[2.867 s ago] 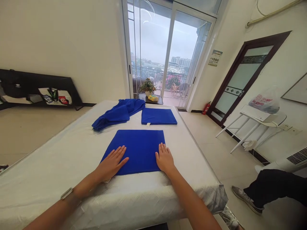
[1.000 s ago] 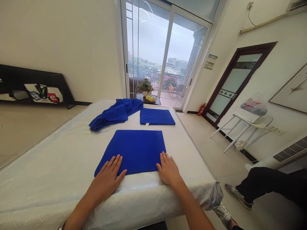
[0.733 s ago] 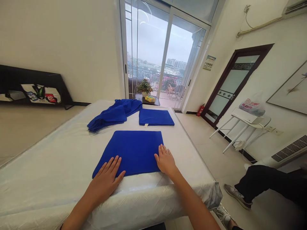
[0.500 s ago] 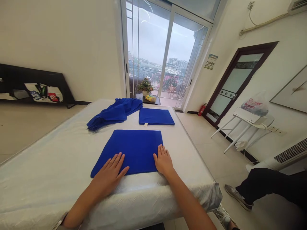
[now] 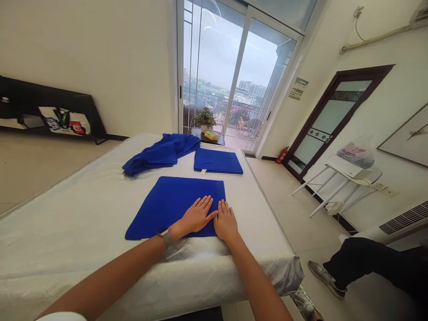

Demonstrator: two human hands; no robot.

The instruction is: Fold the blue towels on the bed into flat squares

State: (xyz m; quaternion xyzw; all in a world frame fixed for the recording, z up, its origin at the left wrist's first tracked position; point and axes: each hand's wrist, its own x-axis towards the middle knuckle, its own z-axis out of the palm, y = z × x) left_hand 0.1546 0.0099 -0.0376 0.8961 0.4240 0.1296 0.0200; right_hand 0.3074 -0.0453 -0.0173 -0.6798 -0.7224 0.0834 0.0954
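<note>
A folded blue cloth lies flat near the front edge of the covered table. My left hand rests flat on its right part, fingers stretched out and pointing away from me. Right beside it, my right hand lies flat over the cloth's right edge, fingers extended; the left thumb reaches to it. Neither hand grips anything. Behind this cloth sits a second, neatly folded blue cloth with a small white tag at its front edge. To the left of that is a loose, crumpled blue cloth.
At right, a person's leg in dark trousers stretches near the table corner. A white chair with a plastic bag stands by the wall. A small dark table with a potted plant is beyond the far edge.
My left hand has slid right across the cloth, from its left front part to beside my right hand. The right hand stays at the right edge. The view has shifted slightly.
</note>
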